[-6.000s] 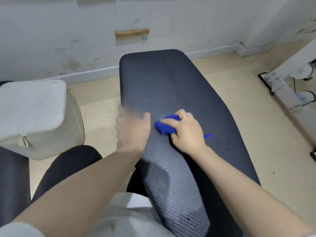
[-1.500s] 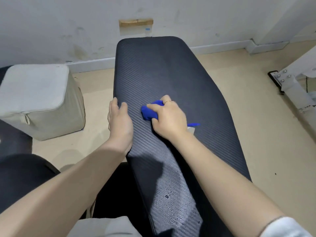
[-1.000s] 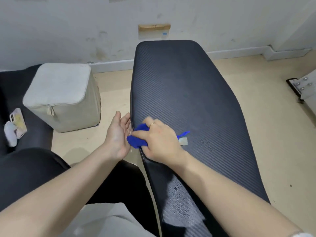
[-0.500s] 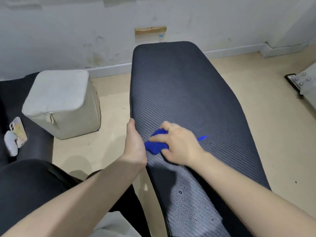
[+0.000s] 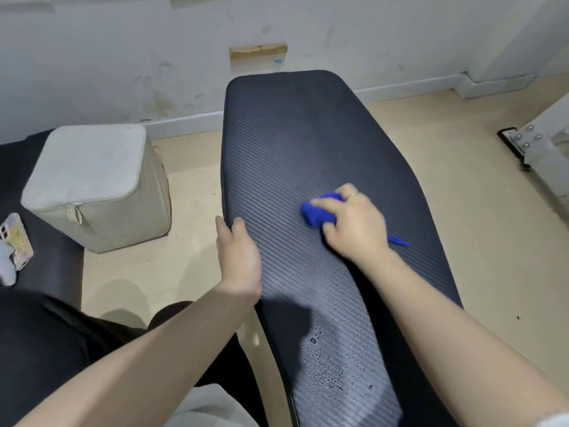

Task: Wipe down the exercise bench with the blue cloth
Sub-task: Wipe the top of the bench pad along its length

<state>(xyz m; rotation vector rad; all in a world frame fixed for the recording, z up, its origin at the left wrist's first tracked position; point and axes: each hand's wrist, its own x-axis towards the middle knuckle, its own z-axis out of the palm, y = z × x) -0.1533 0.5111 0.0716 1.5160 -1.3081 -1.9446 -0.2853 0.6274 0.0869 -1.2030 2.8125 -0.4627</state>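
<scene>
A long black ribbed exercise bench runs from the wall toward me. My right hand presses a bunched blue cloth onto the middle of the pad, fingers closed over it; a thin blue tail of the cloth sticks out to the right of my wrist. My left hand rests on the bench's left edge, with the thumb on top and the fingers curled over the side. Water droplets speckle the near end of the pad.
A beige fabric cube stands on the floor left of the bench. A phone lies on a black seat at far left. A white metal frame foot sits on the floor at right. The wall is just behind the bench.
My right hand has slid the cloth rightward and away from the left edge, toward the middle of the pad. My left hand stays on the left edge.
</scene>
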